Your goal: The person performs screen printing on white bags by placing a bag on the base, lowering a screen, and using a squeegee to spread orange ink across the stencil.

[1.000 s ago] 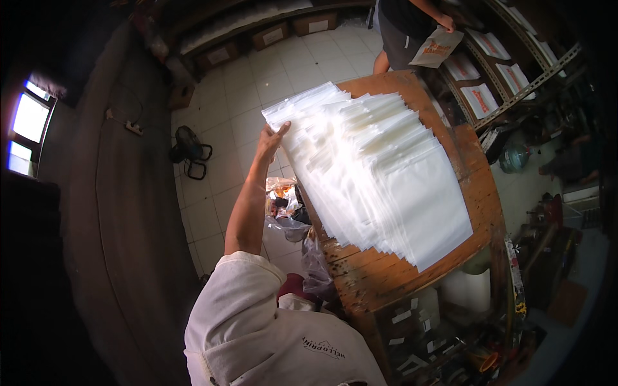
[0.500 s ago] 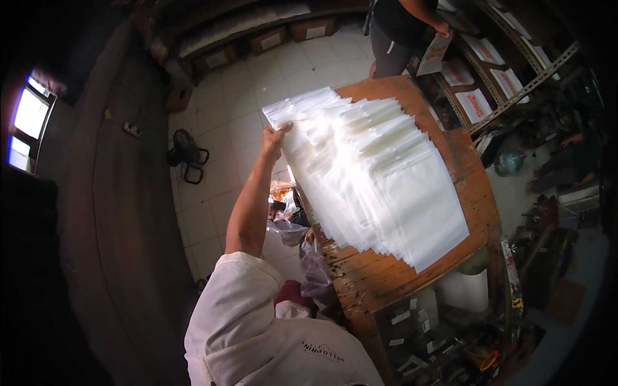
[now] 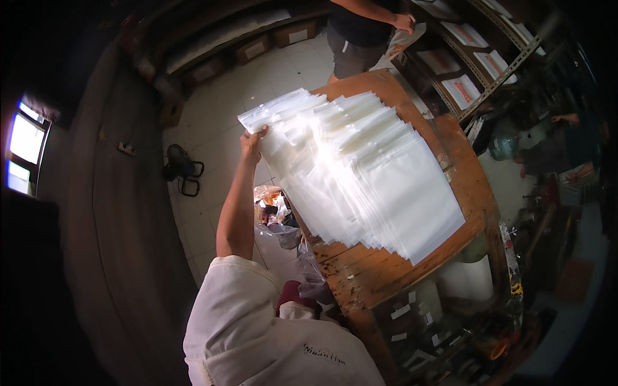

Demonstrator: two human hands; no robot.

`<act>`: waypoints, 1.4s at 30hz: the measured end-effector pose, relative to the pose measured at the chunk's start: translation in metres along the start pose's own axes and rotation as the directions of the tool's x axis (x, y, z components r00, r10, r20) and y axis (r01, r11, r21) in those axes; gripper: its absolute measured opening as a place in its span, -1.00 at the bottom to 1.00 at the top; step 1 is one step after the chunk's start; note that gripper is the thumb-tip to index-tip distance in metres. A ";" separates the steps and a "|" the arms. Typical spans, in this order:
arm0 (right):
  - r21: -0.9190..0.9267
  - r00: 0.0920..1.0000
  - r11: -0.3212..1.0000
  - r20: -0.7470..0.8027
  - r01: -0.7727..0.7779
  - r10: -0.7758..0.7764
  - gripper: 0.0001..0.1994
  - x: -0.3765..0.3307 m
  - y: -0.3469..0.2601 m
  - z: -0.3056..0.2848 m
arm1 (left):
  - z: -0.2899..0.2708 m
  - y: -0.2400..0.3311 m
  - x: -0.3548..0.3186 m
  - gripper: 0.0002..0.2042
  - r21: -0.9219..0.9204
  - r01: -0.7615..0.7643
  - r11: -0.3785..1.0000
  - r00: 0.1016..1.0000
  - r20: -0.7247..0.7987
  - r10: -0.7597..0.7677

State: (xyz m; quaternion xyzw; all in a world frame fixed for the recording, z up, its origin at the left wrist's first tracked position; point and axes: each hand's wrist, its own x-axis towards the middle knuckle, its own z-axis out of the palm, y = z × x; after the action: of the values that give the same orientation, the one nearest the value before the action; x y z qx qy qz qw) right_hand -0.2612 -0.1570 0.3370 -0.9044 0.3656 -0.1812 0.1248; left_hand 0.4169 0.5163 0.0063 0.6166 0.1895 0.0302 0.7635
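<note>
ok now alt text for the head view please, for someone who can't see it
A bare left hand grips the edge of fanned, translucent white plastic bags on a worn brown wooden table; beyond it stands a dark-clothed person.

The scene is viewed through a wide fisheye lens, worn on the head as the left one of a pair and aimed steeply down and forward. The wearer's pale shirt (image 3: 264, 331) is caught from above, very near, along the lower edge. The left hand (image 3: 253, 143) is seen farther out, left of centre, and the table (image 3: 360, 283) with its plastic bags (image 3: 415, 186) is framed right of centre. The floor (image 3: 212, 151) is taken in beyond, and shelves (image 3: 462, 91) are included well away, upper right. A window (image 3: 27, 138) is caught at far left, where straight edges are bent.
</note>
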 end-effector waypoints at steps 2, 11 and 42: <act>-0.036 1.000 0.999 0.009 -0.001 0.001 -0.52 -0.002 0.002 0.000 | -0.004 -0.004 -0.008 -0.31 -0.071 0.148 0.986 0.982 0.125 -0.139; -0.431 0.957 0.859 0.039 0.276 -0.287 -0.57 -0.003 0.025 -0.003 | -0.026 -0.024 -0.030 -0.38 0.065 0.164 0.984 0.978 0.117 -0.171; -0.076 0.967 0.985 -0.217 -0.154 0.134 -0.45 0.008 -0.042 0.002 | 0.221 -0.137 -0.407 -0.56 0.188 -0.976 0.111 0.195 0.979 0.063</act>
State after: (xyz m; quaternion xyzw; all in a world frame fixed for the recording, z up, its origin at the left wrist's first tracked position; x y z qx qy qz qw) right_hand -0.2291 -0.1329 0.3522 -0.8558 0.4495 -0.2496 0.0563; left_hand 0.0860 0.1639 0.0155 0.8427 -0.4933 -0.0219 0.2146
